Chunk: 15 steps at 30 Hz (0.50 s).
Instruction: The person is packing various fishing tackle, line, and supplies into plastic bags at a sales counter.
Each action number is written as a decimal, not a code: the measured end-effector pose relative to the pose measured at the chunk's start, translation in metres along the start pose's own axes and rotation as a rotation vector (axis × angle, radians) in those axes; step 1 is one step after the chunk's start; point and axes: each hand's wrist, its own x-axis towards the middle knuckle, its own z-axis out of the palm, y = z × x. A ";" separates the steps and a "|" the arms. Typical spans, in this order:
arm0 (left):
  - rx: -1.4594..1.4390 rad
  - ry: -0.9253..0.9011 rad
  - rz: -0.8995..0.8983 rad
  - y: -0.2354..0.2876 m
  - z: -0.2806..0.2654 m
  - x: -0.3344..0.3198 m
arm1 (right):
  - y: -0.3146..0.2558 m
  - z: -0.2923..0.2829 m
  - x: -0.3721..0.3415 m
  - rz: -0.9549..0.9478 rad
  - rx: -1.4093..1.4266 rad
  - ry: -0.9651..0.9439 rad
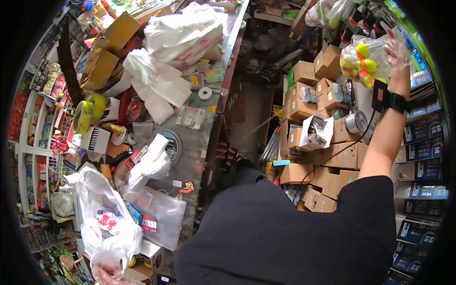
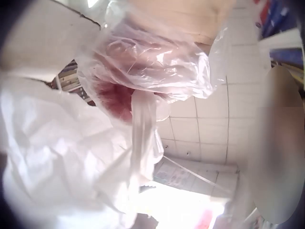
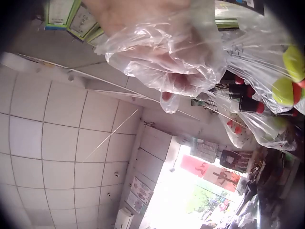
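We see the white plastic bag [image 1: 97, 228] at the table's [image 1: 192, 142] near end, a red flowery pattern showing at it; our left hand [image 1: 111, 274] grips it, fingers curled round its gathered plastic. The bag is already in hand; what is left, we cannot judge. Beside it lies a clear plastic box [image 1: 166, 216]. Our right hand [image 1: 397, 51], also in clear plastic, is raised with loosely spread fingers and no visible load, near a bag of yellow-green balls [image 1: 363, 59]. Blue-and-black packets [image 1: 422, 154] carry lettering too blurred to read surely.
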 end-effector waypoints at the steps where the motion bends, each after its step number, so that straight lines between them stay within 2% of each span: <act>1: -0.090 -0.047 -0.036 0.001 -0.001 0.003 | 0.002 0.011 -0.004 -0.021 -0.010 0.079; 3: -0.193 -0.065 -0.160 0.009 0.002 0.008 | 0.000 0.031 -0.014 -0.062 -0.037 0.248; 6: -0.213 -0.068 -0.184 0.019 0.000 0.016 | -0.004 0.042 -0.020 -0.100 -0.070 0.432; 7: -0.194 -0.065 -0.179 0.024 -0.003 0.020 | -0.003 0.049 -0.019 -0.099 -0.134 0.357; 10: -0.103 -0.006 -0.117 0.049 -0.014 0.034 | 0.002 0.077 -0.016 -0.091 -0.219 0.382; 12: -0.064 0.015 -0.031 0.076 -0.023 0.043 | 0.005 0.095 -0.016 -0.028 -0.219 0.182; 13: -0.069 0.016 0.026 0.092 -0.025 0.046 | 0.010 0.109 -0.020 -0.021 -0.214 0.183; 15: -0.171 -0.085 0.167 0.128 -0.021 0.051 | 0.024 0.164 -0.039 -0.168 -0.335 0.102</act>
